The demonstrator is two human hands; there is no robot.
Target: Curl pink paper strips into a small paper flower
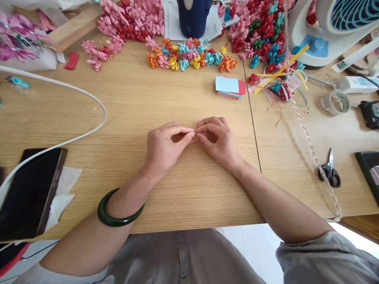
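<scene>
Over the middle of the wooden table (189, 189), my left hand (164, 146) and my right hand (219, 138) meet fingertip to fingertip. Each is closed in a pinch between thumb and forefinger. Between them runs a thin pink strip (194, 141), mostly hidden behind the fingers; its exact shape is too small to make out. A dark green bangle (118, 224) circles my left forearm. Beyond the hands lies a small stack of light blue and red paper pieces (227, 84).
Colourful ribbon flowers (189, 55) line the back, with pink ones (133, 19) behind. At right are a fan (316, 35), a tape roll (336, 102), scissors (329, 171) and a hanging twisted cord (308, 136). A phone (29, 189) and white cable (85, 91) occupy the left.
</scene>
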